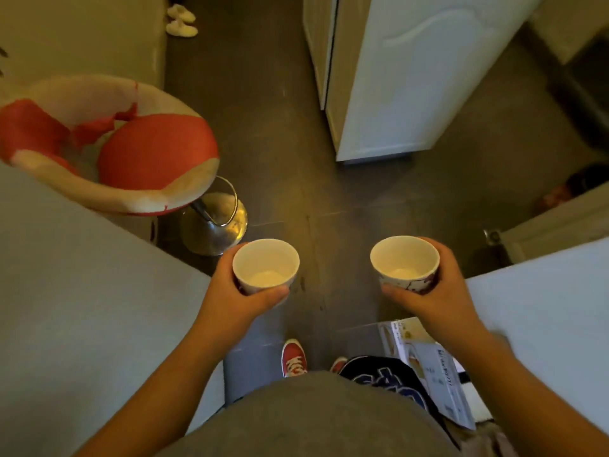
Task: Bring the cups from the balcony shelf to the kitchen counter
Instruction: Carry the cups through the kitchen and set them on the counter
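floor (280,133): dark tiles run from near to far down the middle, a narrow lane between furniture; the person stands in it, so this looks like the carry between balcony and kitchen, not the set-down.
tabletops: a grey one (72,291) near left and a pale one (547,318) near right flank the lane. Neither cup is over either, and I cannot tell if one is the kitchen counter.
cabinet (412,77): white, far right, narrowing the passage.
stool (131,153): red, torn seat on a chrome base, left, close to the lane; the left elbow must clear it, I judge.
left hand (230,291): closed around the left cup (266,263), thumb across the near side, fingers behind.
right hand (441,288): wrapped the same way around the right cup (404,262).
cups: both upright, mouths up, seemingly empty, held level and well apart at about waist height above the floor; one per hand brings both in one trip and stops them knocking.
shoe (294,356): red, near centre, pointing far.
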